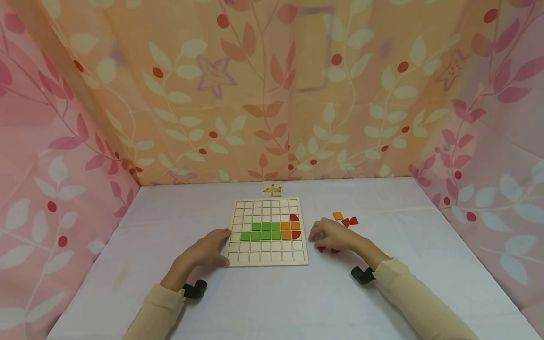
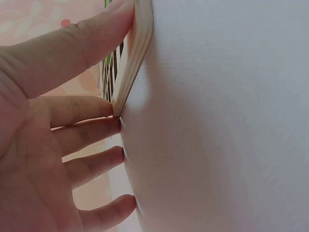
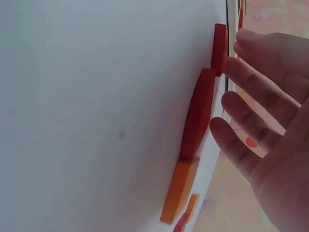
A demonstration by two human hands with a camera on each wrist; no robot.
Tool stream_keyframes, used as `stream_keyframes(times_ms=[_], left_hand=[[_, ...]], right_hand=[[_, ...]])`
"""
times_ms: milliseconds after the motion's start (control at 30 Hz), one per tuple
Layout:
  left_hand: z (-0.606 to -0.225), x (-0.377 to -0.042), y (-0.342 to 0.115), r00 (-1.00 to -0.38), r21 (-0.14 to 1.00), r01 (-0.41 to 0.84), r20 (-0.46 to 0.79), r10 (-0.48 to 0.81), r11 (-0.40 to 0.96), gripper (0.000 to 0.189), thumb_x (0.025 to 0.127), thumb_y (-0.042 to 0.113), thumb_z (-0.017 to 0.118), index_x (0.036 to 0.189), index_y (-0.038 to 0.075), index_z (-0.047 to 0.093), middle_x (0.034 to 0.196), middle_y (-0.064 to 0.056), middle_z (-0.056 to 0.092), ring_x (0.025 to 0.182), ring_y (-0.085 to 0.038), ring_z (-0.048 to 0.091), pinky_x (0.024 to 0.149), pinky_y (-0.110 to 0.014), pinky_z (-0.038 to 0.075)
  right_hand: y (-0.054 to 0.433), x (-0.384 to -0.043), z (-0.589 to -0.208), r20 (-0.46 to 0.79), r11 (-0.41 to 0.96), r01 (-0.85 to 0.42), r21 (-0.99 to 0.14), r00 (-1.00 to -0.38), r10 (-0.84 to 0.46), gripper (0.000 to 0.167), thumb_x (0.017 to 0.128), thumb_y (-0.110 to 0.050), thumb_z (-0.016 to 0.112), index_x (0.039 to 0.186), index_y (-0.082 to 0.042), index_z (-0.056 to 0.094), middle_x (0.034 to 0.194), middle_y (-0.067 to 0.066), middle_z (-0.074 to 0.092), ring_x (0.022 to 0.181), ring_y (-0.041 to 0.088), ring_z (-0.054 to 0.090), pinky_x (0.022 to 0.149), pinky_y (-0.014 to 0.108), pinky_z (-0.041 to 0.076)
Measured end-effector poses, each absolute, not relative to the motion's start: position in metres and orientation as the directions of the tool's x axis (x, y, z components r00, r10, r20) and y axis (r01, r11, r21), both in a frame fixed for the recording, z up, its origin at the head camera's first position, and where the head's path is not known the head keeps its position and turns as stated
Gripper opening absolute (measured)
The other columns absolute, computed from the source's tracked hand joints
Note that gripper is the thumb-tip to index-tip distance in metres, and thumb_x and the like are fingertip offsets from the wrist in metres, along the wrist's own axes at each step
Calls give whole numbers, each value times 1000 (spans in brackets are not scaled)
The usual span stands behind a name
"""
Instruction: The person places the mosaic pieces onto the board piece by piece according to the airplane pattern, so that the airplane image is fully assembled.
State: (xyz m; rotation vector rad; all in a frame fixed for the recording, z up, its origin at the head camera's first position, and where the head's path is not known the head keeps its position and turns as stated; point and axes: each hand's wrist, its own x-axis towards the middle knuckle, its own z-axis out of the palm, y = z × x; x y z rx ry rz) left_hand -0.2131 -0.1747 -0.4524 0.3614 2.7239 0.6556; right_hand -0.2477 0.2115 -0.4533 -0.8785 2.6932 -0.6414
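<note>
A square wooden grid board [image 1: 265,245] lies on the table, with green squares [image 1: 265,230], orange squares [image 1: 285,226] and red rounded pieces [image 1: 294,217] set in its cells. My left hand [image 1: 206,249] touches the board's left edge and near corner, thumb and index finger against the wood in the left wrist view. Just right of the board, my right hand [image 1: 333,233] hovers low over loose red pieces [image 1: 321,250]. Its fingers are loosely bent and spread in the right wrist view, beside red pieces [image 3: 199,113] and an orange piece [image 3: 179,191]. No piece shows between them.
Behind the right hand lie an orange square [image 1: 337,216] and red pieces [image 1: 354,220]. A small pattern card [image 1: 272,189] stands past the board's far edge. Floral curtains [image 1: 263,94] enclose the white table [image 1: 178,203] at the back and sides.
</note>
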Motion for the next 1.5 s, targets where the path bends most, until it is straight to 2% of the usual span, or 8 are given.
stream_keyframes(times_ms=[200,467,767,1133,1500], left_hand=[[-455,-215,-176,-918,481,176,-235,319,859,89,71,17,85,146,1,41,154,-19,37,144,-40,31,115,-57,30],[-453,-213,-176,-918,472,188,-228,325,861,89,70,17,86,145,0,42,153,-20,38,144,-40,32,114,-57,30],[-454,-213,-176,-918,482,183,-228,325,857,89,70,17,86,145,0,41,154,-19,38,144,-39,31,116,-56,29],[-455,-212,-175,-917,481,191,-225,331,856,89,71,18,86,146,0,41,153,-20,38,144,-40,31,116,-56,29],[-456,-213,-176,-920,484,181,-224,321,856,88,72,18,85,147,2,40,155,-18,37,145,-39,30,116,-56,28]], right_hand=[[218,-242,-455,-98,753,-501,-426,-802,-589,12,83,-16,74,94,-19,77,95,-10,67,91,10,48,77,25,45],[224,-236,-454,-94,761,-510,-401,-804,-587,15,81,-14,75,95,-17,77,93,-9,66,90,11,48,74,24,44],[225,-231,-458,-21,773,-546,-323,-812,-583,11,79,-16,79,90,-16,76,90,-8,64,87,9,49,73,24,47],[224,-226,-457,-26,785,-541,-301,-819,-574,15,80,-11,77,94,-14,77,91,-7,66,86,10,50,73,23,48],[221,-225,-455,-22,798,-538,-271,-826,-564,14,79,-12,78,92,-16,77,89,-8,65,84,9,49,72,22,48]])
